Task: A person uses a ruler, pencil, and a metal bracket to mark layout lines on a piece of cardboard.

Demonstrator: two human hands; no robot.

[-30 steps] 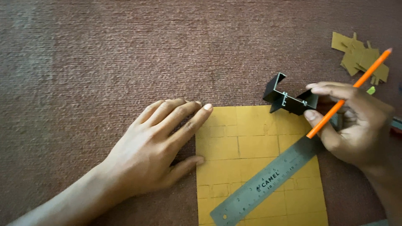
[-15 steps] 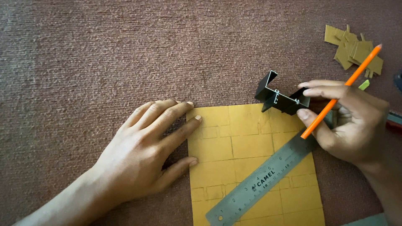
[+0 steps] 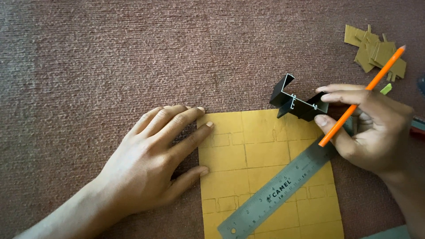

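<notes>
We press our left hand (image 3: 150,155) flat, fingers spread, on the yellow card sheet's (image 3: 261,155) left edge to steady it, while our right hand (image 3: 367,126) pinches the black channel piece (image 3: 295,104) at the sheet's top edge, orange pencil (image 3: 361,97) tucked between fingers, steel ruler (image 3: 279,192) lying diagonally across.

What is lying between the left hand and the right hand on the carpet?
In the head view, the yellow card sheet lies between the left hand and right hand, with the steel ruler slanting across it.

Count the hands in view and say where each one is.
2. The left hand lies flat, fingertips on the left edge of the yellow-brown ruled cardboard sheet. The right hand holds an orange pencil and touches the black folded-card piece.
</notes>
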